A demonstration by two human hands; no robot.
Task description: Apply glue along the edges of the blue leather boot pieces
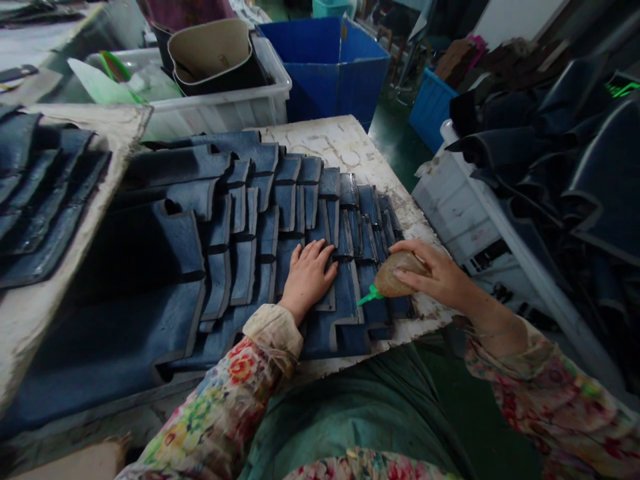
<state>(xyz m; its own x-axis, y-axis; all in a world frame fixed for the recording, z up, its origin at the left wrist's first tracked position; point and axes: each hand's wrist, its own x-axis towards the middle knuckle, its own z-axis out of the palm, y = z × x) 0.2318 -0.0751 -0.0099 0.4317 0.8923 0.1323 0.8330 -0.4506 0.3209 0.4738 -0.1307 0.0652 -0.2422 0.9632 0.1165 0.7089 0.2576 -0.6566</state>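
Gluing blue leather pieces (260, 220) on the table (350, 147)

Left hand (309, 277) lies flat, fingers spread, pressing the pieces; right hand (440, 273) is wrapped around a glue bottle (397, 277), its green nozzle (369, 296) pointing left.

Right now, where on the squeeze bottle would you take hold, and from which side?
Around the rounded tan belly of the squeeze bottle, from the right and above, as the right hand wraps it. It tilts with its green nozzle pointing down-left at the blue pieces, so leave that end free.
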